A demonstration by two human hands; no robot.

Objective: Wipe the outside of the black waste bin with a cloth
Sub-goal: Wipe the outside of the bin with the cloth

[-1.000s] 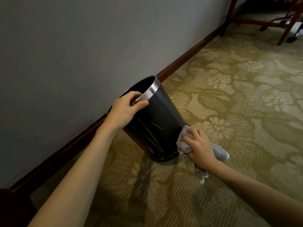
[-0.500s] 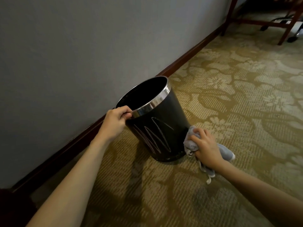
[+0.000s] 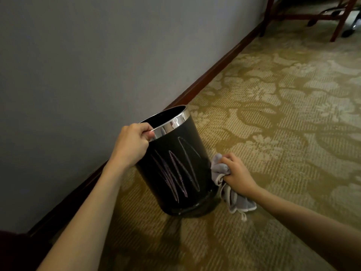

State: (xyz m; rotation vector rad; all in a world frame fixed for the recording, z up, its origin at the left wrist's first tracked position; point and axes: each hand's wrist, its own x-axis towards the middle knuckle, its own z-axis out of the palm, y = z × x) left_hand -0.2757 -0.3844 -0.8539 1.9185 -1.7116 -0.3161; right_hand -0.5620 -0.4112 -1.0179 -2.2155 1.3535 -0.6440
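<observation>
Two hands at work: left hand [image 3: 132, 142] grips the chrome rim of the black waste bin [image 3: 175, 163]; right hand [image 3: 237, 174] clutches the grey cloth [image 3: 219, 169] against its side, beside zigzag scribbles [image 3: 175, 169], illegible.

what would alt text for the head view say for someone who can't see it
A person's left hand grips the chrome rim of a black waste bin marked with zigzag scribbles, while the right hand holds a grey cloth against its lower side. It stands on patterned carpet by a grey wall.
</observation>
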